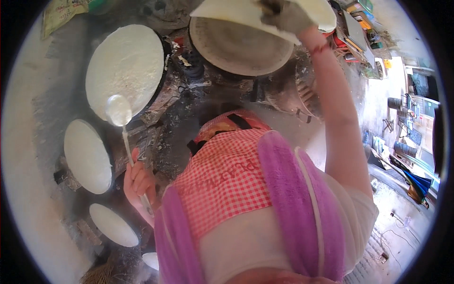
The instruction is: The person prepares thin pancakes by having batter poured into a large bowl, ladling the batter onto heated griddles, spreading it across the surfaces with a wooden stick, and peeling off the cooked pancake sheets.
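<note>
My left hand (140,181) grips the handle of a ladle (119,110). The ladle's bowl, coated in white batter, is over the near edge of a round griddle (124,67) covered with pale batter. At the top, my gloved right hand (285,16) is closed on a thin, pale flatbread sheet (230,12); its fingers are blurred. The sheet's straight edge hangs over the far part of a second round griddle (244,48), whose grey-brown surface shows bare nearer me. Part of the sheet reaches past the hand to the right.
More round griddles with white surfaces line the left side, one (88,156) beside the ladle hand, another (113,224) lower. A broom (99,273) lies at the lower left. Dark stove parts (193,67) separate the upper griddles. Boxes and containers (358,32) stand at the upper right.
</note>
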A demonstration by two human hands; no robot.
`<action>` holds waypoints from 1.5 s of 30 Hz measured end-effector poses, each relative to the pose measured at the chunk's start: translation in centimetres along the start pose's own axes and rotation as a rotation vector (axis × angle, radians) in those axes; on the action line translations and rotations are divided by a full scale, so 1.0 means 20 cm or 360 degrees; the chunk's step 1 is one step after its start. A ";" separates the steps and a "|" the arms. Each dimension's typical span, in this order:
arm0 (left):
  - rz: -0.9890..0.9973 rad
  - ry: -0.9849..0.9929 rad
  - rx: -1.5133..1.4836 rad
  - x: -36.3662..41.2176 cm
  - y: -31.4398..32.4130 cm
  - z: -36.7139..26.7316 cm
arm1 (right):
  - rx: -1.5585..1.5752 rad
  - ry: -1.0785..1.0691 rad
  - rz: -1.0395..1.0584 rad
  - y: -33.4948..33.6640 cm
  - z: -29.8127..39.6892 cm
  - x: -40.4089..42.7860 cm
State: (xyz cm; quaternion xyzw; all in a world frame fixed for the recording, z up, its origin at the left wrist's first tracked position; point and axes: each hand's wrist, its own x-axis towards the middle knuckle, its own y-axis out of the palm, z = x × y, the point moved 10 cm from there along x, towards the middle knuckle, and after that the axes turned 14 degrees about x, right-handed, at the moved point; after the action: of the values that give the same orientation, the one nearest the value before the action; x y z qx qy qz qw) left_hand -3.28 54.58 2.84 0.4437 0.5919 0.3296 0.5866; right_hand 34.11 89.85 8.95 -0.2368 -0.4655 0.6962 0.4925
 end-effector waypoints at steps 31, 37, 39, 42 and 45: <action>0.0158 0.0839 -0.0413 -0.02 0.57 0.87 | 0.1709 0.1624 -0.2140 -0.16 -2.96 -0.70; 0.0215 0.1149 -0.0415 -0.35 0.42 0.80 | 0.0233 0.0510 -0.0822 -0.25 -2.62 -0.43; 0.0362 0.1167 -0.0589 -0.45 0.31 0.78 | 0.0567 0.0247 -0.0998 -0.40 -2.53 -0.55; 0.0470 0.1497 -0.0780 -0.80 0.09 0.85 | 0.1311 0.0579 -0.0761 -0.19 -1.32 -0.40; 0.0475 0.1864 -0.0889 -1.21 -0.04 1.01 | 0.1627 -0.0729 -0.0012 0.55 -0.58 -0.27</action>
State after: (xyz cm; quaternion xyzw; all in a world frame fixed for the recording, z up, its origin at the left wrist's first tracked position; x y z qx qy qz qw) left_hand 14.61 29.45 9.89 0.0997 0.6374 0.7349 0.2091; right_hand 40.39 88.83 -6.64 0.1911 -0.1646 0.8652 0.4333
